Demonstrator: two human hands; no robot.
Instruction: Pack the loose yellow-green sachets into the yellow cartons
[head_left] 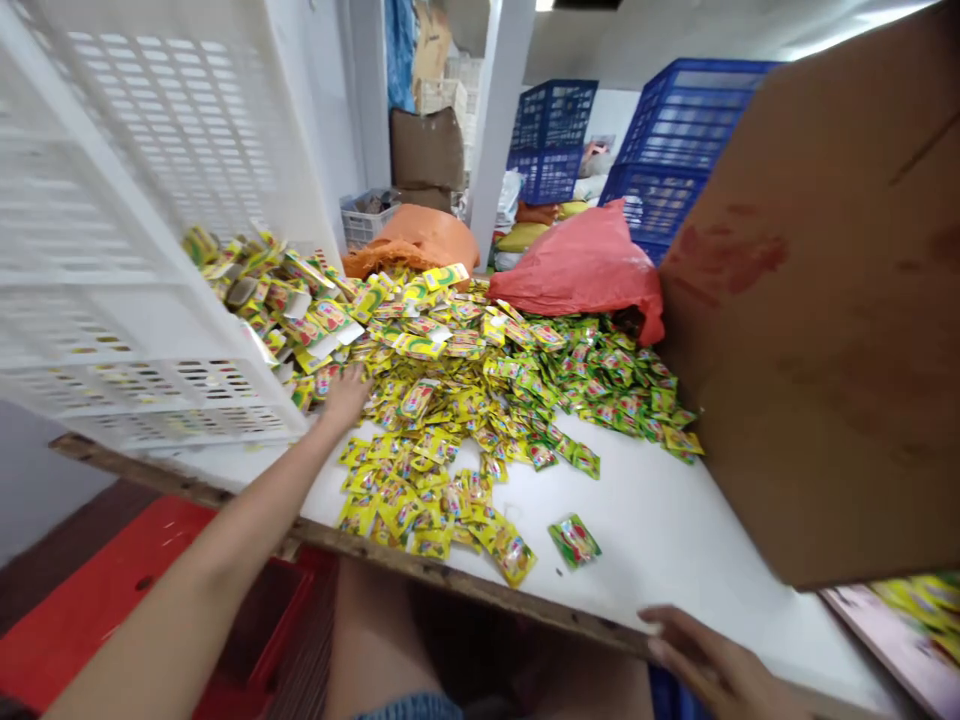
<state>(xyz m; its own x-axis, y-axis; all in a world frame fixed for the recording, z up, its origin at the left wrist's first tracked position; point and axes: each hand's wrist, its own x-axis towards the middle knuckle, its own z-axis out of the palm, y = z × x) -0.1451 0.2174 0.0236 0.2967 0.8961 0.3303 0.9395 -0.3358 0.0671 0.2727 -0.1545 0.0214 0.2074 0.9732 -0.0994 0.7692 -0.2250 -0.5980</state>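
Observation:
My left hand (347,393) reaches to the yellow boxes (324,322) at the mouth of a tipped white plastic crate (255,385). Its fingers stretch forward among the boxes; the fingertips are partly lost there, and I see nothing gripped. By the table's front edge, my right hand (705,655) is open, thumb and fingers apart, holding nothing. Between the hands, yellow sachets (405,490) lie in a loose heap on the white table (637,530). Green sachets (600,375) pile up farther right, and a single green sachet (574,541) lies apart near the front.
A large cardboard box (817,330) stands along the right side. Orange (427,235) and red bags (581,262) lie behind the heap. Blue crates (675,150) are stacked beyond. Below the table at left is a red plastic stool (112,600).

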